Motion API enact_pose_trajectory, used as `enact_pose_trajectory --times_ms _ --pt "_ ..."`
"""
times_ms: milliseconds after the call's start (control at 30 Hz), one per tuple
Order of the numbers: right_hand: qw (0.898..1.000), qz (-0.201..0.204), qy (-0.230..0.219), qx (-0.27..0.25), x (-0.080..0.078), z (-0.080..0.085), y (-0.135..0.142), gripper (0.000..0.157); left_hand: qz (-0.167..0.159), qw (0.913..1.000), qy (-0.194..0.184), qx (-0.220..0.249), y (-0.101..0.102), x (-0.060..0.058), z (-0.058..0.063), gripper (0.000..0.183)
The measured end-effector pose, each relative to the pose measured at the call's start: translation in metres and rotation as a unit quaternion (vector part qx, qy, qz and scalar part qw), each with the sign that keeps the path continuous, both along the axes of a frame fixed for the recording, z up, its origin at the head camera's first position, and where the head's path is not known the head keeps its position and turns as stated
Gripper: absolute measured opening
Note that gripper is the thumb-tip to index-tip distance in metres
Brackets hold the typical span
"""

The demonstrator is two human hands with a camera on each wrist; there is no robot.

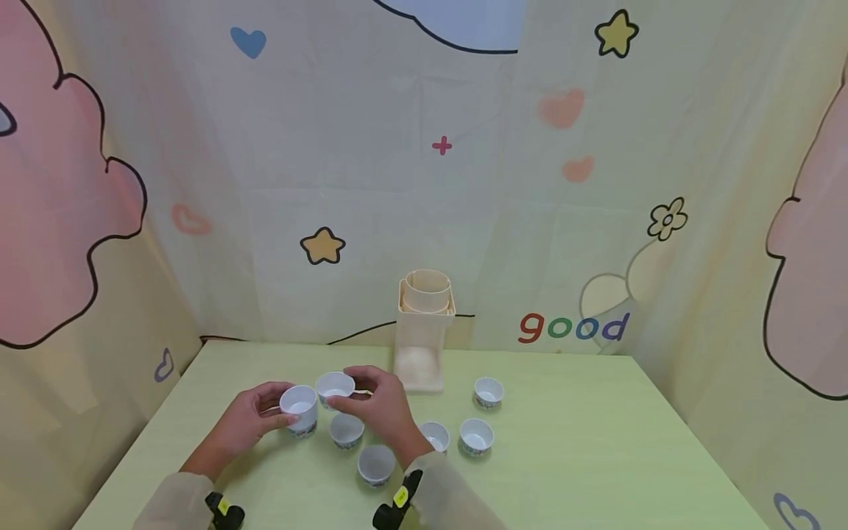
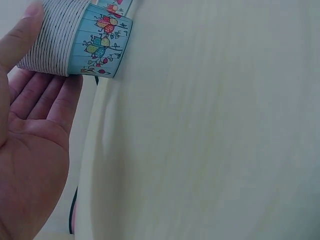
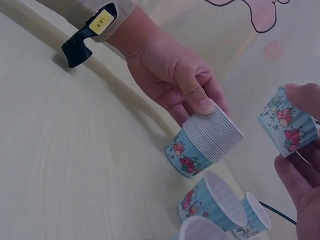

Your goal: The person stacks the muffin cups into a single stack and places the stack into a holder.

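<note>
A paper-cup stack (image 1: 300, 409) is gripped by the left hand (image 1: 250, 419), a printed paper cup (image 1: 335, 386) by the right hand (image 1: 384, 411), both judged light, crushable, best held gently mid-wall.

1. Nested paper-cup stack (image 1: 299, 408): white rims are ribbing its upper part, colourful print is showing on blue lowest cup; mouth is facing up between thumb and fingers of the left hand (image 1: 255, 416).
2. Single paper cup (image 1: 334, 383): white inside, blue-printed outside; is opening upward, pinched by the right hand (image 1: 386, 405), just beside the stack.
</note>
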State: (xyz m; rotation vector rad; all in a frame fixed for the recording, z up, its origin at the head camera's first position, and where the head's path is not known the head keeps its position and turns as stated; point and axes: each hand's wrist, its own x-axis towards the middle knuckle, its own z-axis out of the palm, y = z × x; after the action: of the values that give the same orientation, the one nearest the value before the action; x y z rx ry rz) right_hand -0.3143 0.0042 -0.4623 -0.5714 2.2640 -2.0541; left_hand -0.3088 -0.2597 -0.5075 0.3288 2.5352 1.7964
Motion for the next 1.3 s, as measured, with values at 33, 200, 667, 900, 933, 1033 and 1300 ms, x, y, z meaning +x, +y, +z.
enact_pose_trajectory --times_ms 33,200,667,900,933,1033,1300 --pt "1.0 0.002 -0.003 0.005 0.0 0.0 -0.003 0.05 -0.001 1.0 -0.002 0.001 0.0 0.001 0.0 0.065" --pt "1.0 0.008 -0.007 0.008 -0.002 -0.001 -0.015 0.05 -0.003 0.9999 -0.001 0.01 0.0 0.002 0.002 0.064" --pt "1.0 0.004 0.012 0.026 -0.002 -0.004 -0.036 0.049 0.005 1.0 0.004 0.004 0.003 0.001 0.002 0.062" --pt "0.999 0.002 0.014 0.051 -0.002 -0.001 -0.04 0.049 0.0 1.0 0.001 0.008 0.004 0.001 0.003 0.064" --pt "0.998 0.002 0.015 0.055 -0.002 -0.001 -0.041 0.049 0.0 1.0 0.0 0.009 0.004 0.001 0.003 0.064" --pt "0.998 0.0 0.019 0.066 -0.003 -0.004 -0.044 0.047 0.002 1.0 0.002 0.005 0.004 0.001 0.003 0.064" --pt "0.998 0.004 0.018 0.066 -0.004 -0.008 -0.05 0.048 0.004 1.0 0.003 0.0 0.002 0.0 0.0 0.064"
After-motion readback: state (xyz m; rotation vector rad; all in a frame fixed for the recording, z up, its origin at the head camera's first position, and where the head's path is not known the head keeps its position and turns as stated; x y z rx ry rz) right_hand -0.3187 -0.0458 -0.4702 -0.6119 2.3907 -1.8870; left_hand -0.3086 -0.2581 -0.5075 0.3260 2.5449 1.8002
